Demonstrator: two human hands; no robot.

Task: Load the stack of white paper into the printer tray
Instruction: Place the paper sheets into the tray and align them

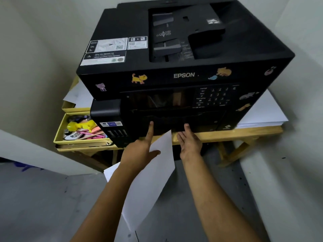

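Pale walls are closing a narrow corner where a wooden table (227, 135) is carrying a black printer (174, 67), with a yellow tray of small items (59, 135) at its left side and more white sheets (262, 112) lying under its right side.

Both hands are reaching to the lower front panel of the printer, which I judge is the paper tray (176, 123), not yet pulled out. To open it well, the two fingers should be pulling evenly, so the tray is coming straight and not jamming.

The left hand (139, 151) is pinching the stack of white paper (153, 180) under its thumb while its index finger is stretching forward and touching the panel. The paper is hanging below the table edge, outside the printer. The right hand (189, 142) is holding nothing, fingers straight, fingertips touching the panel.
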